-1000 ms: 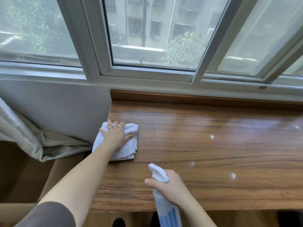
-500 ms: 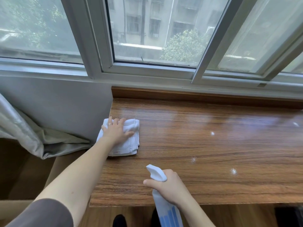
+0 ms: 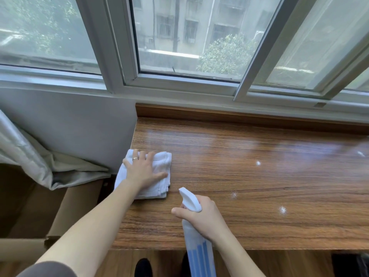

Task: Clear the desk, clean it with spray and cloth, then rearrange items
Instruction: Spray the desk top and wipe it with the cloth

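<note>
My left hand [image 3: 142,172] lies flat with spread fingers on a folded white cloth [image 3: 161,184] at the left edge of the wooden desk [image 3: 259,186]. There is a ring on one finger. My right hand [image 3: 201,218] grips a white and blue spray bottle [image 3: 196,250] over the desk's front edge, its white nozzle [image 3: 188,198] pointing up and to the left. Small white foam spots [image 3: 282,209] dot the desk to the right of the bottle.
A window with a white frame [image 3: 179,82] runs along the back of the desk. A grey curtain [image 3: 30,156] bunches at the left beside a cardboard box [image 3: 65,212]. Wooden floor [image 3: 279,262] shows below the front edge.
My left hand and the cloth have shifted slightly along the desk's left edge. My right hand keeps the spray bottle at the front edge.
</note>
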Demonstrator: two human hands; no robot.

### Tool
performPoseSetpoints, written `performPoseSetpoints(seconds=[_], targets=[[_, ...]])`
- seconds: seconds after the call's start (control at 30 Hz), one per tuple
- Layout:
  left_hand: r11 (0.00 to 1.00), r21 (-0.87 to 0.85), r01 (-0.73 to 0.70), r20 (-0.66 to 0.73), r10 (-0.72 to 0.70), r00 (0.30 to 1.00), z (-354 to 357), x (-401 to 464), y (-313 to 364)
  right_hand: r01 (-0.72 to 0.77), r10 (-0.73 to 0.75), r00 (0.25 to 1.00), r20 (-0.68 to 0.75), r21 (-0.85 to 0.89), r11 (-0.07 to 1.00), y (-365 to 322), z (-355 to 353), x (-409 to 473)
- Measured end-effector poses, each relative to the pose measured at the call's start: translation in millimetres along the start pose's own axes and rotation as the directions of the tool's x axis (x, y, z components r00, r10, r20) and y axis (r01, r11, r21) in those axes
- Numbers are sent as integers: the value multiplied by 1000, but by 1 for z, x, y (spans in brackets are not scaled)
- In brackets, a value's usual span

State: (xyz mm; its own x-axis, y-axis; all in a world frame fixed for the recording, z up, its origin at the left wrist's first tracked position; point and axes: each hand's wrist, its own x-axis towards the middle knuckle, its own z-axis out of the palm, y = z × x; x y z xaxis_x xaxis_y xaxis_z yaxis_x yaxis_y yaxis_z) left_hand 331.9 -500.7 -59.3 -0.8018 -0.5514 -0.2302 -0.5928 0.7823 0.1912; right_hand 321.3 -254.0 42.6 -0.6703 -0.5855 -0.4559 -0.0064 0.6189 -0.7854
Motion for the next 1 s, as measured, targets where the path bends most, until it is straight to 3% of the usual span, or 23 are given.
performPoseSetpoints(seconds=[0.1, 0.23, 0.33, 0.73, 1.0], targets=[[999, 28, -45, -44, 46, 998, 17, -32, -3, 17, -17, 1000, -2, 15, 1000, -1, -2, 2], [985, 8, -170, -232, 167, 958, 48, -76, -4, 25, -25, 1000, -3, -1, 1000, 1, -5, 6], [986, 17, -168, -290, 166, 943, 51, -83, -3, 16, -16, 1000, 2, -30, 999, 3, -4, 9], [992, 84, -91, -155, 104, 982, 29, -35, 6, 31, -32, 996, -82, -18, 999, 10, 1, 4], [980, 41, -193, -284, 196, 938, 48, -96, 0, 31, -34, 995, -92, -43, 999, 17, -6, 6]])
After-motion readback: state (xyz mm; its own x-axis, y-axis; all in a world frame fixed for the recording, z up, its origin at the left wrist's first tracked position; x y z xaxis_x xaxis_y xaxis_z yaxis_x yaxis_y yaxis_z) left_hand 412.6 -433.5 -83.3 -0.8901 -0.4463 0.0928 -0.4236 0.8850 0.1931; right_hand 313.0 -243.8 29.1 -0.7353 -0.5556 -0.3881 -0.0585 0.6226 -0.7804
